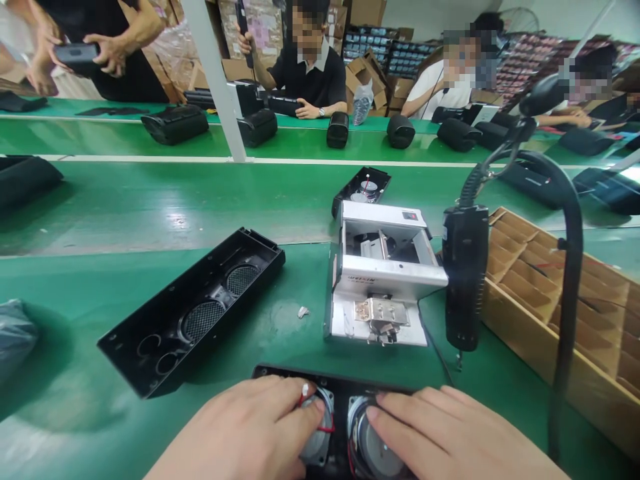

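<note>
At the bottom centre a black speaker housing [340,393] lies with two round speaker drivers in it. My left hand [255,423] is closed at the left driver [320,437], its thumb and index finger on the rim. A white plug on a red wire [305,391] shows beside those fingertips. Over the right driver [377,450] lies my right hand [440,430], thumb and fingers pressed together at its upper edge. The hands cover the outer parts of the housing.
Another black housing [200,313] lies at the left. Ahead stand a silver machine [385,273] and a further housing [345,193] with drivers. An electric screwdriver [465,277] hangs near a divided cardboard box [555,347]. Several people work across the green bench [280,193].
</note>
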